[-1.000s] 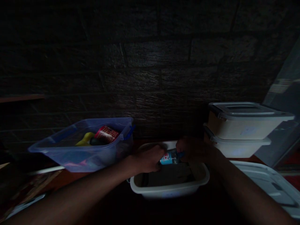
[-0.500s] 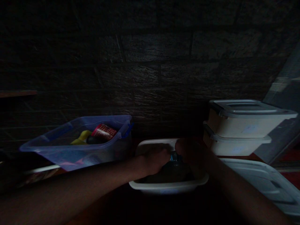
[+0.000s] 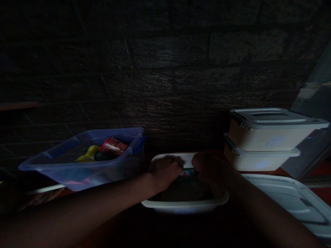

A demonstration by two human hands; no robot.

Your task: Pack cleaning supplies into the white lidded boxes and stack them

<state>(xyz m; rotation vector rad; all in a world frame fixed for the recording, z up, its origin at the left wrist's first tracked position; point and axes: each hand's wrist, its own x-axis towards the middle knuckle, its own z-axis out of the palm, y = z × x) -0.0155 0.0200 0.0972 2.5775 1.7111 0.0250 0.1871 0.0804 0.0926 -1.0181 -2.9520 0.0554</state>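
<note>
Both hands reach into an uncovered white plastic box (image 3: 184, 206) at the centre. My left hand (image 3: 167, 172) is curled over the left part of the box, its fingertips turned down and hidden. Opposite it, my right hand (image 3: 208, 167) has its fingers bent in near the far wall. Between them lies a dark item with a blue and red label (image 3: 185, 174), too dim to name. Whether either hand grips it is unclear, as the fingertips are in shadow.
On the left stands a translucent blue-tinted bin (image 3: 77, 167) holding a red patterned can (image 3: 113, 147) and a yellow object (image 3: 89, 153). Two lidded white boxes (image 3: 271, 139) are stacked at right, with a loose white lid (image 3: 287, 203) before them. A dark brick wall (image 3: 160, 86) rises behind.
My left hand has shifted slightly left, away from my right hand. More of the labelled item now shows between them. My right hand has stayed nearly in place.
</note>
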